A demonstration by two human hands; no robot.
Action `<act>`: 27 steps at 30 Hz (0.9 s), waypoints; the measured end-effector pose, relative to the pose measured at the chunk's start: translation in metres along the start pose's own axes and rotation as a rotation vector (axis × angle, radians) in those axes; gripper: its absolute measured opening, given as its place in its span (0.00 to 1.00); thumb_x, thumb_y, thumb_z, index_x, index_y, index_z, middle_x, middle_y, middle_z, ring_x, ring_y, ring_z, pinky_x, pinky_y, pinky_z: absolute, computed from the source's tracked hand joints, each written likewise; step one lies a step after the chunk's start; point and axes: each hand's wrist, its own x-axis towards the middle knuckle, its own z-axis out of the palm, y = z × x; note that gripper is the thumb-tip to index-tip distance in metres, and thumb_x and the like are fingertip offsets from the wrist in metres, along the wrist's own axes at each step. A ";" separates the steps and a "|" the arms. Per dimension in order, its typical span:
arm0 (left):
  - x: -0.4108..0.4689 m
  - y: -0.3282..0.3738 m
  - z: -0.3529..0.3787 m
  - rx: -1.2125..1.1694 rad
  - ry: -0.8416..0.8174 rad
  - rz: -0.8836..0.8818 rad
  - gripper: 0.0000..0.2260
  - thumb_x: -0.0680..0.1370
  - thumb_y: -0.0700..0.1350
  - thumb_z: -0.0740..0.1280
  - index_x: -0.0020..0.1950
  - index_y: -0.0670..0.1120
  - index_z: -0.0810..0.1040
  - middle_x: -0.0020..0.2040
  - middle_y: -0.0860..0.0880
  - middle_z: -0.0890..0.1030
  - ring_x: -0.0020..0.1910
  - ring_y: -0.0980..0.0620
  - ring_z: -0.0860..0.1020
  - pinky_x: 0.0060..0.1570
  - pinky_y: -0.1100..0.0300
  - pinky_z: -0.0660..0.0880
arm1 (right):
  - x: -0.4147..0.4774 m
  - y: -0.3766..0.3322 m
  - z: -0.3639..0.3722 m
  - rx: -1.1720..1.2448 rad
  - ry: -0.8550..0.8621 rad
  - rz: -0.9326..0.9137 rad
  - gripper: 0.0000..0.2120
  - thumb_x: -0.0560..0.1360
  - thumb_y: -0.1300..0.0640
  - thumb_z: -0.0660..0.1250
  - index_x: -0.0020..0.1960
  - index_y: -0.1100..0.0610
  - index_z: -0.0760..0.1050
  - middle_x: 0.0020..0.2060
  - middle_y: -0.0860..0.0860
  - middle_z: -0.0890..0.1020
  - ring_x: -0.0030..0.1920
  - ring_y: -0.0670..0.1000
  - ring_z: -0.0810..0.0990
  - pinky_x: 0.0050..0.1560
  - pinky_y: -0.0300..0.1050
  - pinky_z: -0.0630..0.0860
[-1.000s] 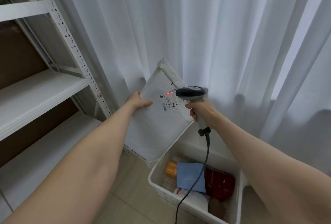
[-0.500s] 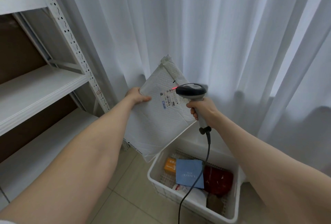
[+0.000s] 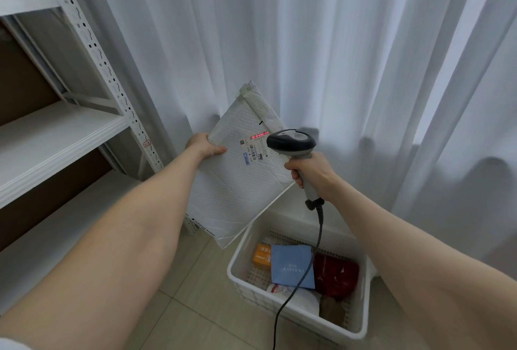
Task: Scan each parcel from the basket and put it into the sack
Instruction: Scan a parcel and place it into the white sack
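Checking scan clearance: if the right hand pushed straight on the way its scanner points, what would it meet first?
Probably the label on the white padded parcel that the left hand holds; the scanner in the right hand casts its red line there. The gap is hard to judge.

The left forearm (image 3: 134, 224) and the right forearm (image 3: 391, 238), both bare, reach forward and come closer toward the middle; the left hand (image 3: 205, 147) grips the left edge of the white parcel (image 3: 237, 190), thumb on its front face, the other fingers hidden behind; the right hand (image 3: 313, 172) is curled around the handle of the scanner (image 3: 292, 142), wrist nearly straight.
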 end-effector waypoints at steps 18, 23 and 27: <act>0.007 -0.013 -0.005 -0.027 0.022 -0.027 0.22 0.68 0.48 0.77 0.59 0.42 0.78 0.58 0.42 0.80 0.57 0.43 0.78 0.59 0.53 0.74 | -0.006 -0.004 0.017 -0.030 0.006 -0.019 0.07 0.73 0.65 0.66 0.36 0.61 0.73 0.26 0.53 0.74 0.25 0.50 0.68 0.28 0.41 0.67; 0.011 -0.018 -0.007 -0.037 0.021 -0.029 0.21 0.68 0.48 0.77 0.59 0.43 0.79 0.57 0.42 0.80 0.56 0.44 0.78 0.58 0.55 0.74 | -0.006 -0.005 0.020 -0.026 0.017 -0.017 0.09 0.72 0.66 0.66 0.34 0.61 0.73 0.25 0.54 0.74 0.24 0.50 0.68 0.28 0.41 0.67; 0.013 -0.021 -0.008 -0.048 0.027 -0.034 0.22 0.68 0.48 0.77 0.59 0.43 0.79 0.57 0.43 0.81 0.56 0.44 0.79 0.58 0.55 0.74 | -0.005 -0.005 0.023 -0.025 0.014 -0.027 0.08 0.72 0.66 0.66 0.34 0.61 0.73 0.25 0.54 0.73 0.23 0.50 0.68 0.27 0.41 0.66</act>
